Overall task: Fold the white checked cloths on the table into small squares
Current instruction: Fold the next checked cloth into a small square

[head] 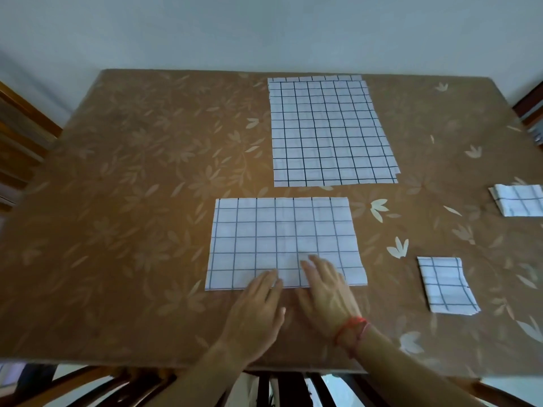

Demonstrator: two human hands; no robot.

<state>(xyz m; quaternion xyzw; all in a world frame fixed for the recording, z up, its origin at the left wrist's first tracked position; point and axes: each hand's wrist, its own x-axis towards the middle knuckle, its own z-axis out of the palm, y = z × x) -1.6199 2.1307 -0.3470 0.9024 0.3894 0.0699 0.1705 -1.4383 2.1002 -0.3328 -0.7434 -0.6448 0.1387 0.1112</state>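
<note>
A white checked cloth (273, 239), folded to a wide rectangle, lies in front of me on the brown table (132, 201). My left hand (255, 312) rests flat, fingertips on the cloth's near edge. My right hand (326, 292), with a red thread at the wrist, lies flat on the cloth's near right part. Both hands have their fingers spread and hold nothing. A stack of unfolded checked cloths (329, 130) lies further back. A small folded square (445, 284) sits at the right, and another folded cloth (518, 199) is at the right edge.
The table wears a brown leaf-patterned cover. Wooden chair backs (88, 383) show below the near edge, and wooden furniture (20, 136) stands at the left. A pale wall rises behind the table.
</note>
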